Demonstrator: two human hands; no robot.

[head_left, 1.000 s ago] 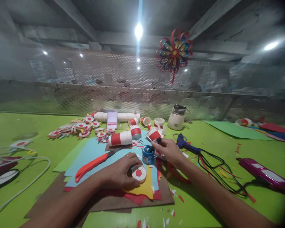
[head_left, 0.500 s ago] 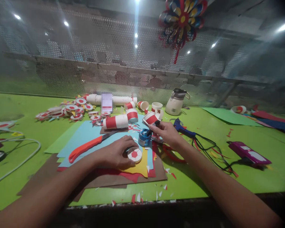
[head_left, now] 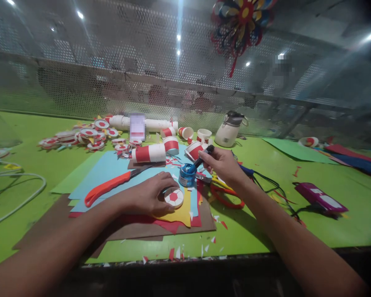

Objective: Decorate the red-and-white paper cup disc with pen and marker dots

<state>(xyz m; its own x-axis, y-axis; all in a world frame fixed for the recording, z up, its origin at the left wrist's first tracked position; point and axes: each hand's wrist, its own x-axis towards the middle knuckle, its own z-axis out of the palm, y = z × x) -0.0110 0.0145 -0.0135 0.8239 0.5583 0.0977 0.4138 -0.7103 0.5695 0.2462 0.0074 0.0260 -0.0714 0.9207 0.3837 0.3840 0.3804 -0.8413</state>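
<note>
My left hand (head_left: 150, 197) rests on the stacked coloured paper sheets (head_left: 111, 175) and grips a small white disc with a red hexagon (head_left: 174, 196), which lies over a yellow sheet (head_left: 181, 213). My right hand (head_left: 224, 165) holds a dark applicator stick (head_left: 202, 157) whose tip dips into a small blue glue pot (head_left: 187, 175). An orange-handled knife (head_left: 106, 189) lies on the blue paper to the left of my left hand.
Red-and-white paper cups (head_left: 150, 153) and finished discs (head_left: 86, 136) lie behind the paper. Red-handled scissors (head_left: 225, 196) sit under my right wrist, a blue glue gun's cable (head_left: 273, 187) and a purple box (head_left: 320, 197) to the right, a white jug (head_left: 230, 131) behind. Paper scraps line the green table's (head_left: 250, 231) front edge.
The camera has tilted down, so the table edge shows. My right hand lifted a little with the stick still in the pot, uncovering the scissors. My left hand stays on the disc.
</note>
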